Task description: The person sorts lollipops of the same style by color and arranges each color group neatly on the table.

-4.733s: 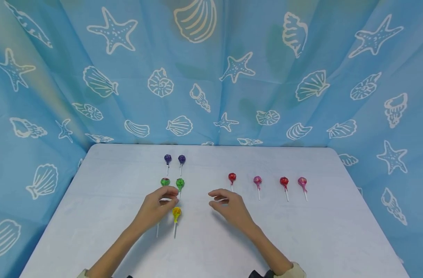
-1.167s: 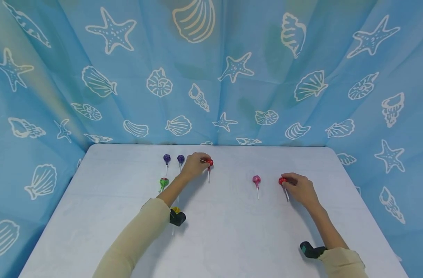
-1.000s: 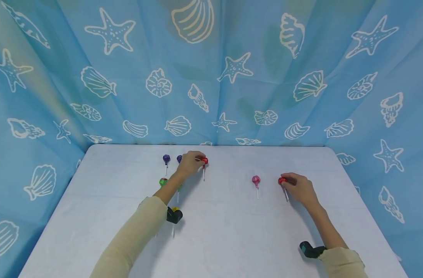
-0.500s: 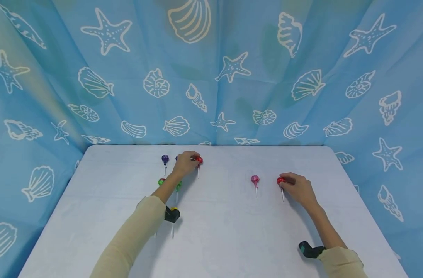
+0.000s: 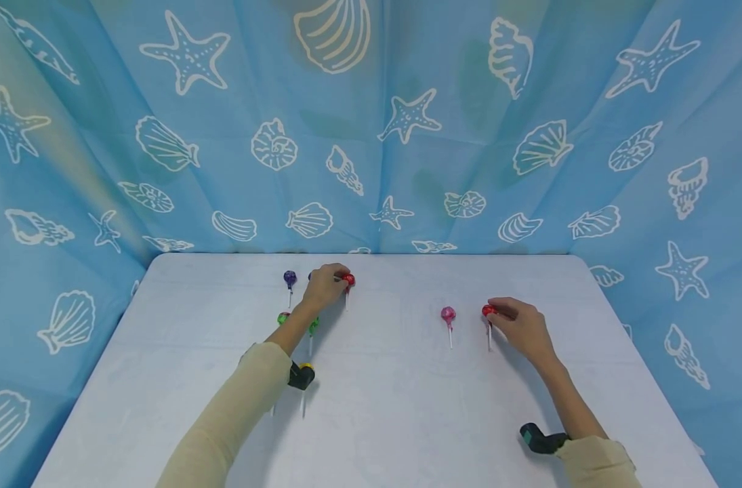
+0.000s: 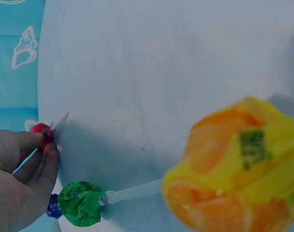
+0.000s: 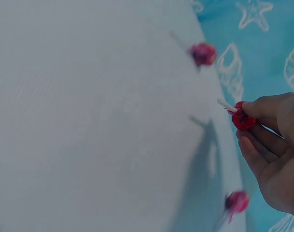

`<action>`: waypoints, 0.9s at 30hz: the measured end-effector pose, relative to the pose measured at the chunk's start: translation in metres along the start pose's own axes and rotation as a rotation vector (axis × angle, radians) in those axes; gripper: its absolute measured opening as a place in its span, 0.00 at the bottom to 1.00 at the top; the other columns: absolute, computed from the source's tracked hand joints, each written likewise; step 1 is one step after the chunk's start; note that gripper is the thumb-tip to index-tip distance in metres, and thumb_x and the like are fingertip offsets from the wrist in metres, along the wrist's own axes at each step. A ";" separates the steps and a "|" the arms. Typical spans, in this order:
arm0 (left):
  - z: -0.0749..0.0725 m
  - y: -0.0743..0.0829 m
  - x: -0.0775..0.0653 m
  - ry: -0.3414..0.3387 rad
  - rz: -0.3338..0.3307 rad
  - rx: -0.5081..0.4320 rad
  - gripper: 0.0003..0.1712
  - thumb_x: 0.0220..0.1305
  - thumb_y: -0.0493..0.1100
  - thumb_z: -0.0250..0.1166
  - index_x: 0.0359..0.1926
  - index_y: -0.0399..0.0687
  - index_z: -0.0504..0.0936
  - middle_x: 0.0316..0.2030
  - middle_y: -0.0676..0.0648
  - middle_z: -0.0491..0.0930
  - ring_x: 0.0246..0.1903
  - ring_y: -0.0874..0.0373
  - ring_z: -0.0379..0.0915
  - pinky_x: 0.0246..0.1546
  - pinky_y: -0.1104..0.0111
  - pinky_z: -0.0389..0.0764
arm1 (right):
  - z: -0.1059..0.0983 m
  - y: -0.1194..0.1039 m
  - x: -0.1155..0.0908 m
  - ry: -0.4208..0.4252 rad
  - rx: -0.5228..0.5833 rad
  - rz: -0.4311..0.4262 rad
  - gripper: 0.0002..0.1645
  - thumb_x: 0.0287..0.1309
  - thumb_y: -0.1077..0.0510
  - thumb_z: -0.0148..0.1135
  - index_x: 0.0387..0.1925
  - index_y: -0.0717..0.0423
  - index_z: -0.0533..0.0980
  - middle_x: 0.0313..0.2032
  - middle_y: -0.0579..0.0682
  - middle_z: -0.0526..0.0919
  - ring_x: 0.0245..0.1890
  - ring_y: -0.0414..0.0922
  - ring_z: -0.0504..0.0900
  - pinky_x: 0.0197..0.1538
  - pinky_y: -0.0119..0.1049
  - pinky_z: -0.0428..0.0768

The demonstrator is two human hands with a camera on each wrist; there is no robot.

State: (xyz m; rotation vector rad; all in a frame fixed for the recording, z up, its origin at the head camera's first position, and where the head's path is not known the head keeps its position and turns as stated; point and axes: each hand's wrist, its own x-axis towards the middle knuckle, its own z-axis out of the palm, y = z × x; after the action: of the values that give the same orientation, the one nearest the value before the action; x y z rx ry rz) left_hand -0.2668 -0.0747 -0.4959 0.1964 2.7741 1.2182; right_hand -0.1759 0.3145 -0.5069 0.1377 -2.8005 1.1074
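My left hand (image 5: 325,287) pinches a red lollipop (image 5: 349,278) by its wrapped head near the table's far side, the stick pointing toward me. In the left wrist view, thumb and fingers press on that red head (image 6: 42,133). Just left of this hand are two purple lollipops (image 5: 290,278), one mostly covered by it. On the right, my right hand (image 5: 523,330) pinches another red lollipop (image 5: 488,310). The right wrist view shows this red lollipop (image 7: 242,116) raised off the table, apart from its shadow. A pink lollipop (image 5: 448,314) lies to its left.
Under my left arm lie two green lollipops (image 5: 314,324) and a yellow lollipop (image 5: 306,367), partly covered; another stick (image 5: 272,411) shows beside it. A second pink lollipop (image 7: 237,201), hidden in the head view, lies by my right hand. A shell-print curtain (image 5: 346,135) hangs behind the white table (image 5: 401,420).
Since the earliest frame, my left hand has taken a red lollipop and carried it left beside the purple ones. My right hand has gripped the other red one, recently shifting it slightly left and up.
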 end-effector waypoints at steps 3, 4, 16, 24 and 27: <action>-0.001 0.000 0.001 -0.004 -0.010 -0.011 0.16 0.70 0.33 0.60 0.56 0.36 0.80 0.52 0.39 0.82 0.52 0.47 0.78 0.50 0.60 0.80 | 0.001 -0.016 0.006 0.001 0.023 -0.009 0.19 0.66 0.63 0.64 0.56 0.64 0.78 0.50 0.62 0.83 0.51 0.58 0.82 0.52 0.50 0.80; -0.001 0.000 0.001 -0.006 -0.014 -0.013 0.16 0.70 0.33 0.60 0.57 0.36 0.80 0.52 0.39 0.81 0.52 0.47 0.77 0.51 0.60 0.80 | 0.002 -0.023 0.008 -0.003 0.039 -0.010 0.19 0.65 0.63 0.64 0.56 0.64 0.78 0.50 0.62 0.84 0.51 0.58 0.82 0.53 0.50 0.80; 0.000 0.000 0.001 -0.016 -0.041 0.002 0.16 0.70 0.33 0.59 0.57 0.37 0.80 0.53 0.40 0.81 0.52 0.48 0.76 0.52 0.61 0.79 | 0.031 -0.084 0.038 -0.075 0.236 -0.019 0.20 0.65 0.63 0.64 0.58 0.63 0.78 0.51 0.58 0.83 0.52 0.54 0.82 0.55 0.45 0.80; 0.000 0.000 0.002 -0.019 -0.039 0.001 0.16 0.70 0.33 0.59 0.57 0.37 0.80 0.53 0.40 0.81 0.52 0.48 0.76 0.53 0.60 0.78 | 0.073 -0.109 0.058 -0.105 0.291 -0.012 0.19 0.64 0.65 0.65 0.56 0.64 0.79 0.50 0.59 0.84 0.50 0.52 0.83 0.55 0.45 0.80; -0.001 0.000 0.001 -0.020 -0.041 0.002 0.16 0.70 0.33 0.60 0.57 0.37 0.80 0.53 0.40 0.80 0.52 0.48 0.76 0.54 0.60 0.78 | 0.091 -0.114 0.065 -0.109 0.331 0.026 0.19 0.64 0.65 0.64 0.56 0.65 0.79 0.50 0.58 0.84 0.50 0.52 0.83 0.55 0.44 0.80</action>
State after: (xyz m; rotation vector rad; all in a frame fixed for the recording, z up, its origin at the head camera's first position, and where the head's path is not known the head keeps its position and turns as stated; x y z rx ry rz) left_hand -0.2682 -0.0751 -0.4954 0.1498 2.7479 1.1978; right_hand -0.2331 0.1672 -0.4858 0.1984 -2.6918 1.6089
